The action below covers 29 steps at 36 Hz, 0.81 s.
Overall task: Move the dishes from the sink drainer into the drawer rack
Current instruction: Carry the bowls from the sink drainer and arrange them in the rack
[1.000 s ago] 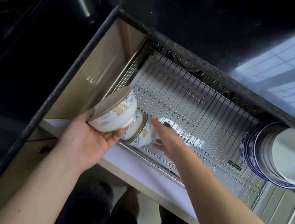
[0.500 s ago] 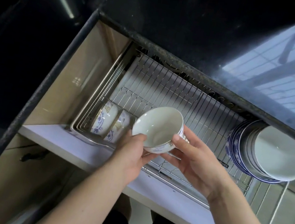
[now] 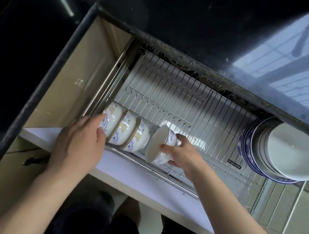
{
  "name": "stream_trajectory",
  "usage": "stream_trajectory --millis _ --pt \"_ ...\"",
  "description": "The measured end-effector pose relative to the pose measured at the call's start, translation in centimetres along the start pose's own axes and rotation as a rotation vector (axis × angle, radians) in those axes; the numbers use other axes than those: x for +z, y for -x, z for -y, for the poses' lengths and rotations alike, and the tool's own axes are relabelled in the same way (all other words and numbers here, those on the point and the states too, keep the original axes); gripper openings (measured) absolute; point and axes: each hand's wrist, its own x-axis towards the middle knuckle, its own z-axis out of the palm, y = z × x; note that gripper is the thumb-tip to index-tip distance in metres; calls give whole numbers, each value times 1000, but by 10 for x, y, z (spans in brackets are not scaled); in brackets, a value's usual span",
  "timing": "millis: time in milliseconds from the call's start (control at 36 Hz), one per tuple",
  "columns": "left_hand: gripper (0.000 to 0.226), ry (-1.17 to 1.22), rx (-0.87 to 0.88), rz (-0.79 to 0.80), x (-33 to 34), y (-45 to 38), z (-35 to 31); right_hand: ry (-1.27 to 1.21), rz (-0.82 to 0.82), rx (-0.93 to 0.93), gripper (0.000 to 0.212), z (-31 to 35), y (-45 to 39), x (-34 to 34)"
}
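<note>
Holding one bowl (image 3: 162, 145) beside three bowls (image 3: 124, 130).

White bowls (image 3: 124, 130) with blue floral scrolls, gold bands and gold rims left of the silver wire rack (image 3: 192, 107), white and blue-patterned plates (image 3: 279, 151) at its right, black speckled counter (image 3: 189, 9) above.

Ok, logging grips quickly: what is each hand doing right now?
Left hand: open, fingers resting on the end white bowl with blue and gold pattern in the row.
Right hand: holding a tilted white gold-rimmed bowl.
</note>
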Motion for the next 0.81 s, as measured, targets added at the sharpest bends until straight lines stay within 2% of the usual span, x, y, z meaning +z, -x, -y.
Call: stream_trajectory --millis 111,333,500,639,694,750,778,806 --pt "38 -161 30 -9 7 5 8 127 -30 -52 75 0 -8 25" --pt "41 -196 39 -3 10 4 3 287 -119 -92 67 9 -15 53" --pt "40 -203 60 -6 10 5 5 98 -97 -28 78 4 -21 64" --pt "37 -200 38 29 9 5 3 -5 -15 -4 52 2 -20 56" --pt "39 -201 27 64 8 5 2 9 4 -11 66 0 -18 53" --pt "40 -198 21 109 5 5 1 -22 51 -21 104 -2 -11 48" --pt "40 -185 16 139 3 5 1 -61 65 -23 115 -3 -5 44" --pt "40 -167 7 180 -1 5 0 -107 60 -14 115 -4 4 38"
